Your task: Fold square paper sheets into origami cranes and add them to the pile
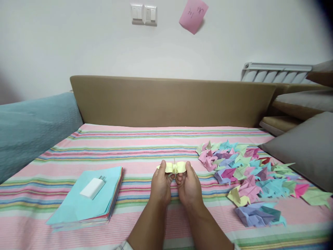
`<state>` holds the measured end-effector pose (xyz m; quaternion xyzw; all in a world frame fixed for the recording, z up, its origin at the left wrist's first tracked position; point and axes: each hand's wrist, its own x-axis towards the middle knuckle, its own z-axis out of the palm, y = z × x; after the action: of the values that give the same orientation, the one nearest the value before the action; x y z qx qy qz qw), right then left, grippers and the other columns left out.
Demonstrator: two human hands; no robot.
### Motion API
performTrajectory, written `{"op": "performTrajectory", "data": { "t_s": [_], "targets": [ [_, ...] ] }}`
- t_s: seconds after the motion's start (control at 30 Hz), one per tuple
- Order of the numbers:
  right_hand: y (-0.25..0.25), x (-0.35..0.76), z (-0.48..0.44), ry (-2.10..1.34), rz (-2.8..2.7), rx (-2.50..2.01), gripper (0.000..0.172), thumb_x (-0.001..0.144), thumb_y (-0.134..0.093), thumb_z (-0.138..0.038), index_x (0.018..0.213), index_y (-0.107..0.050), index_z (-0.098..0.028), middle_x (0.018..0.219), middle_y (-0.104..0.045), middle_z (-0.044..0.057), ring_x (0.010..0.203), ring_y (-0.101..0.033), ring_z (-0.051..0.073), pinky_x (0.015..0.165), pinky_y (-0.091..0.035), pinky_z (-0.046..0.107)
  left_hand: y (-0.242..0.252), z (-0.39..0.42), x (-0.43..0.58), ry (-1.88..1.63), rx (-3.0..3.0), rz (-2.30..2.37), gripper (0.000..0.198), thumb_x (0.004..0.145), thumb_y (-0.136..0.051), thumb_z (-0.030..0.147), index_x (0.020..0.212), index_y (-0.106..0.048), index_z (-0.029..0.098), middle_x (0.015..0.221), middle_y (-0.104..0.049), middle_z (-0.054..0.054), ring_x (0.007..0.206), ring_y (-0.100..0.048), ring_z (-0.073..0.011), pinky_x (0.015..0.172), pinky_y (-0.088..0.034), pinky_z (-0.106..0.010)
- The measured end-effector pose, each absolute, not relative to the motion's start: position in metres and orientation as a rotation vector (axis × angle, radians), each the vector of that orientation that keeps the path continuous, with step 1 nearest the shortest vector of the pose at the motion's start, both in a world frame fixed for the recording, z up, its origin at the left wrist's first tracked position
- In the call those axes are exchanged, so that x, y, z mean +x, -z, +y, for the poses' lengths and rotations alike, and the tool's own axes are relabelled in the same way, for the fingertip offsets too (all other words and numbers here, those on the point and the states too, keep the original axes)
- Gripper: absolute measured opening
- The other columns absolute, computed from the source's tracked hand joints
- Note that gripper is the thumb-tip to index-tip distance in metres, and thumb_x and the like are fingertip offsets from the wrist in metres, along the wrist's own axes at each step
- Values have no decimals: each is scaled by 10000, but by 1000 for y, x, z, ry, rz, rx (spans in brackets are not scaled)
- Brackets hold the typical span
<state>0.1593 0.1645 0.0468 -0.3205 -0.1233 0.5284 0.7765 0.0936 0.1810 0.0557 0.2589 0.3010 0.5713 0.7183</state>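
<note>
A pale yellow folded paper figure (173,167) is held just above the striped bed sheet (135,152). My left hand (161,184) pinches its left wing with thumb on top. My right hand (189,184) pinches its right wing the same way. Both hands are closed and pressed close together at the middle of the view. A stack of coloured paper sheets (85,201), light blue on top, lies to the left of my hands. To their right sprawls a pile of several folded paper cranes (249,177) in pink, blue, green, purple and yellow.
A white plug adapter (93,187) rests on the paper stack. A brown headboard (171,100) runs behind the bed. A teal blanket (33,128) is at the left, grey cushions (307,149) at the right. A pink note (193,14) and light switches (144,14) are on the wall.
</note>
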Motion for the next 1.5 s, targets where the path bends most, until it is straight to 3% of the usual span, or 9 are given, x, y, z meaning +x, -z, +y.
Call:
{"op": "performTrajectory", "data": {
  "t_s": [0.13, 0.47, 0.73, 1.0, 1.2, 1.37, 1.5],
  "targets": [
    [-46, 161, 165, -1134, -235, -710, 311, 767, -650, -424, 686, -489, -171, 478, -469, -67, 427, -398, 51, 398, -325, 140, -51, 185, 92, -1341, 481, 704, 296, 767, -636, 405, 836, -591, 121, 779, -652, -69, 667, -615, -145, 566, -485, -236],
    [-45, 164, 167, -1156, -182, -699, 298, 782, -631, -416, 690, -503, -163, 487, -468, -64, 426, -402, 51, 385, -327, 141, -49, 187, 91, -1311, 433, 681, 224, 752, -659, 331, 751, -592, 118, 706, -625, -50, 614, -582, -123, 550, -470, -224],
    [-43, 165, 168, -1121, -262, -762, 310, 753, -636, -454, 719, -504, -175, 525, -453, -70, 449, -399, 57, 400, -319, 155, -51, 184, 92, -1369, 471, 773, 342, 719, -674, 455, 761, -584, 128, 684, -596, -25, 624, -571, -119, 551, -464, -222],
    [-37, 171, 167, -702, -461, -1057, 341, 778, -582, -453, 1039, -507, -246, 802, -512, -42, 638, -482, 90, 572, -408, 202, -40, 190, 92, -1476, 627, 935, 486, 648, -651, 621, 691, -586, 142, 607, -537, 13, 613, -540, -99, 595, -465, -217],
    [-39, 166, 163, -639, -711, -1081, 386, 689, -694, -403, 980, -533, -208, 796, -517, -26, 717, -525, 123, 686, -443, 245, -29, 195, 90, -1487, 702, 873, 499, 663, -630, 632, 759, -616, 143, 681, -603, -18, 654, -568, -118, 653, -481, -249],
    [-27, 164, 172, -680, -812, -1091, 260, 726, -640, -412, 839, -603, -181, 721, -588, -13, 683, -543, 138, 674, -442, 262, -19, 195, 84, -1484, 749, 823, 476, 676, -644, 601, 788, -612, 139, 739, -627, -36, 713, -587, -131, 686, -485, -259],
    [-23, 166, 174, -659, -782, -1126, 255, 720, -627, -424, 776, -616, -175, 677, -606, -18, 653, -551, 142, 655, -437, 261, -16, 190, 77, -1485, 644, 833, 541, 632, -615, 681, 709, -561, 148, 635, -562, 7, 595, -537, -98, 613, -468, -243]
  ]
}}
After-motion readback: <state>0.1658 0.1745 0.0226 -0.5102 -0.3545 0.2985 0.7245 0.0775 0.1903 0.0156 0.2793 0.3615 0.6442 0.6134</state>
